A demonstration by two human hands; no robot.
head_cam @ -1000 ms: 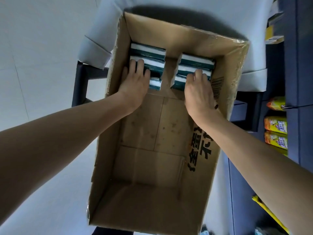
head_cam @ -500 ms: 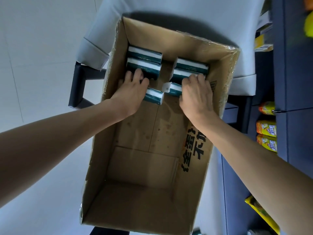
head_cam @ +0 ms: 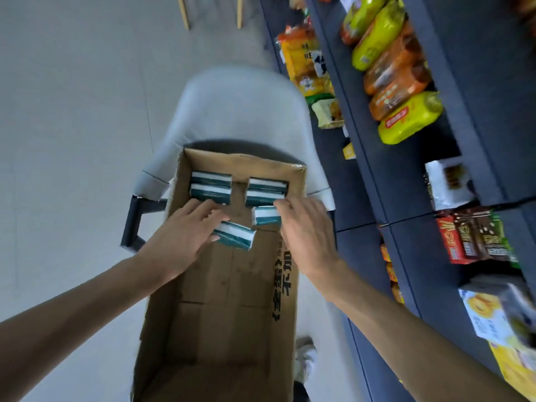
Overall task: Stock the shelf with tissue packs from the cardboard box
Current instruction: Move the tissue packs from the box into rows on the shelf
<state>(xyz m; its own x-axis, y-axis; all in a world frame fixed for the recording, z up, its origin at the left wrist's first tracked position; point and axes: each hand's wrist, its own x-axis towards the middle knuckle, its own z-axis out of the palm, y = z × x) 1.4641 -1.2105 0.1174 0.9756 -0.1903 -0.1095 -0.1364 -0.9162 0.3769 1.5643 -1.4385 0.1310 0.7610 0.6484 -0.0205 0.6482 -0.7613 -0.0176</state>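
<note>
Reaching into the cardboard box (head_cam: 220,314), I have both hands at its far end, where the tissue packs sit. My left hand (head_cam: 179,236) holds one green-and-white tissue pack (head_cam: 236,235), fingers curled over its left end; the pack is tilted and pulled clear of the others. My right hand (head_cam: 301,230) grips a second pack (head_cam: 265,215) at its right end, fingers hooked over the top. Two more packs (head_cam: 211,188) stand stacked against the far wall on the left, another two (head_cam: 266,191) on the right, with a gap between the stacks. The near half of the box shows bare cardboard floor. The box rests on a grey chair (head_cam: 240,111). The dark blue shelf (head_cam: 374,175) runs along the right side, carrying snack bags (head_cam: 394,71) and boxed goods (head_cam: 475,236). Much of this view is blurred.
</note>
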